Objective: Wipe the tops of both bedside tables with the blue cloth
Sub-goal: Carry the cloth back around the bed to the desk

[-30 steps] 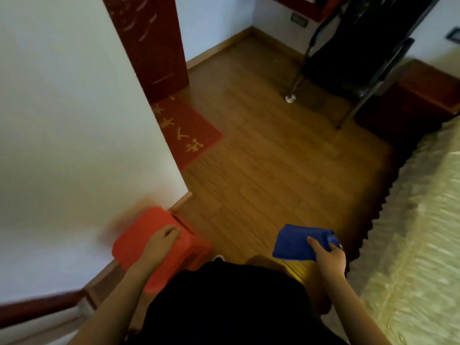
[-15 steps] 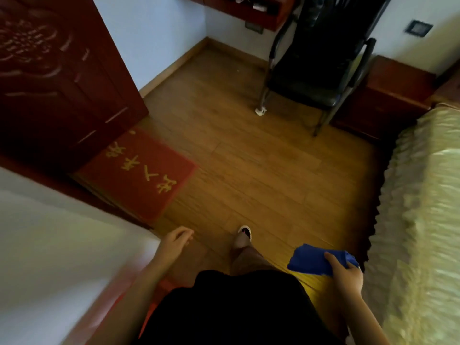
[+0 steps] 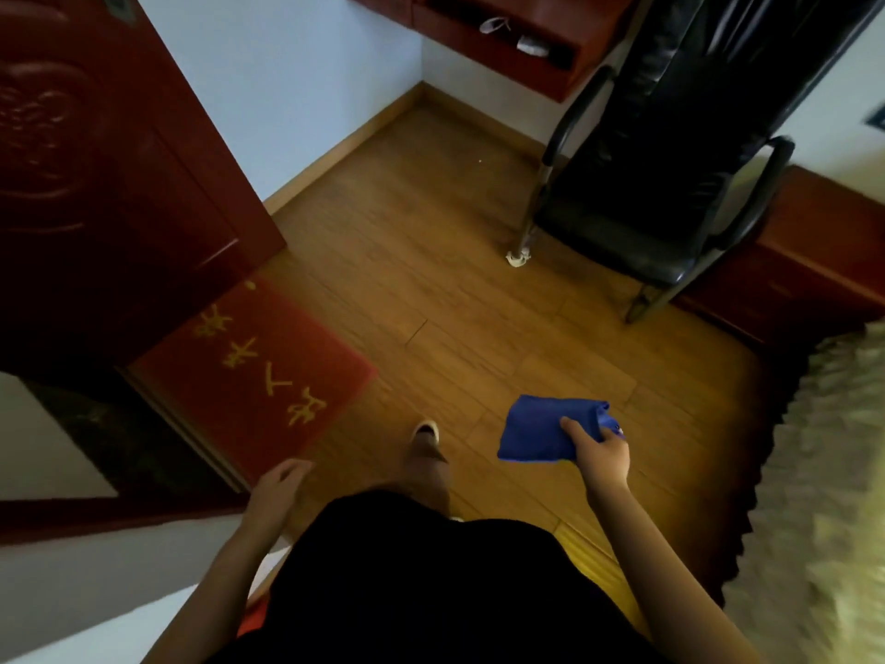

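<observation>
Stepping forward, the person's left hand [image 3: 277, 486] (empty, fingers loosely spread) has let go of the stool; right hand [image 3: 598, 455] pinches the cloth [image 3: 536, 428], well short of the bedside table [image 3: 804, 261] beyond the chair [image 3: 641, 184]. No wiping shows yet.

Colour rundown from my feed: the cloth [image 3: 541, 431] is a solid deep blue, no pattern I can see. The floor [image 3: 431, 261] is warm honey-brown wood planks. The doormat [image 3: 258, 371] is red with yellow characters across it. The door [image 3: 96, 174] is dark reddish-brown with a carved floral design. The bedside table [image 3: 804, 261] is that same reddish wood, the chair [image 3: 670, 160] glossy black, and the bedspread [image 3: 823, 496] pale cream with a dark scalloped edge.
</observation>
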The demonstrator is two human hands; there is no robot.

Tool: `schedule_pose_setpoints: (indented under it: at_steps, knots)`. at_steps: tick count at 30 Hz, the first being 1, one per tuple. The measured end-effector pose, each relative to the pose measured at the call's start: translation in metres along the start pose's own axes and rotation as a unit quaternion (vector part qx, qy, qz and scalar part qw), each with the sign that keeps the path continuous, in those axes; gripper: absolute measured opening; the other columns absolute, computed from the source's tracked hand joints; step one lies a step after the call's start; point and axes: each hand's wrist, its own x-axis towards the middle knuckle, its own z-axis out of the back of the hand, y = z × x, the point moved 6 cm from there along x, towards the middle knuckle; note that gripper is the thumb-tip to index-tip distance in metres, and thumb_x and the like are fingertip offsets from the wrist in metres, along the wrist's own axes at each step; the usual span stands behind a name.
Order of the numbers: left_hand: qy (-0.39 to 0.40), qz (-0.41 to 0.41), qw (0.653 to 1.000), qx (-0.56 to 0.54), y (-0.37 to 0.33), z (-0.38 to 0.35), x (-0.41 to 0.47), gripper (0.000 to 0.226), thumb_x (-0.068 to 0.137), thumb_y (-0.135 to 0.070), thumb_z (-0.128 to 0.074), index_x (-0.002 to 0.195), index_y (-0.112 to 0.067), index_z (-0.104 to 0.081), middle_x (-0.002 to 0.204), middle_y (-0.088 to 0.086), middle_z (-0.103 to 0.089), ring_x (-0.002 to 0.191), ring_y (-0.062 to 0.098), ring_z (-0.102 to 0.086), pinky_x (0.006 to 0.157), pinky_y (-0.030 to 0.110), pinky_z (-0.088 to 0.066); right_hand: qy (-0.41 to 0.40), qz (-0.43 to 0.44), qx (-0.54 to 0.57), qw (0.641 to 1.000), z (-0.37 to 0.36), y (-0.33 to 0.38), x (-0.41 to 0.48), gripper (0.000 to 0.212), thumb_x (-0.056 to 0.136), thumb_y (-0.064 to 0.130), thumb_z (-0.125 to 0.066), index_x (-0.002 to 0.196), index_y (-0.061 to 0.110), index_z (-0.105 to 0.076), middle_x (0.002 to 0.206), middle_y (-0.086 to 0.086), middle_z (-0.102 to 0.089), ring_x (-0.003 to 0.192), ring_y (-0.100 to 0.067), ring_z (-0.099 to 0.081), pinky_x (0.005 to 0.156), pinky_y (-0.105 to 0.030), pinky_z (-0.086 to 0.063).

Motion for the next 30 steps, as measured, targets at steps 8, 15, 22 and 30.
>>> schedule_pose_setpoints:
  at_steps: [8,15,22,30]
  knots:
    - [0.029,-0.006,1.000,-0.007,-0.171,-0.003,0.150,0.020,0.098,-0.027,-0.050,0.093,-0.020,-0.068,0.105,0.008,-0.070,0.101,0.026,-0.064,0.097,0.046,-0.047,-0.045,-0.011,0.004,0.999,-0.045,0.114,0.127,0.026,0.082,0.026,-0.072,0.099,0.008,-0.063,0.091,-0.005,-0.065,0.077,-0.017,-0.061,0.060,-0.029,-0.046]
    - [0.065,-0.129,0.986,0.079,-0.393,-0.026,0.249,0.021,0.098,-0.025,-0.051,0.098,-0.014,-0.068,0.096,0.004,-0.070,0.090,0.020,-0.065,0.077,0.032,-0.048,-0.129,-0.054,0.026,0.990,-0.034,0.202,0.212,0.029,0.082,0.026,-0.072,0.100,0.006,-0.062,0.092,-0.008,-0.065,0.086,-0.026,-0.062,0.081,-0.042,-0.050]
    - [0.095,-0.151,0.980,0.089,-0.526,-0.068,0.336,0.017,0.098,-0.023,-0.050,0.091,-0.024,-0.066,0.094,0.002,-0.069,0.086,0.017,-0.064,0.079,0.031,-0.048,-0.156,-0.083,0.064,0.982,-0.035,0.285,0.316,0.032,0.084,0.026,-0.070,0.105,0.005,-0.059,0.094,-0.010,-0.062,0.092,-0.029,-0.060,0.078,-0.039,-0.045]
    - [0.053,-0.045,0.998,-0.005,-0.612,-0.094,0.431,0.021,0.100,-0.012,-0.046,0.101,-0.001,-0.064,0.090,0.013,-0.064,0.078,0.022,-0.058,0.070,0.028,-0.046,-0.092,-0.048,0.036,0.994,-0.083,0.432,0.467,0.024,0.085,0.022,-0.069,0.096,0.003,-0.061,0.079,-0.005,-0.061,0.071,-0.018,-0.056,0.067,-0.034,-0.044]
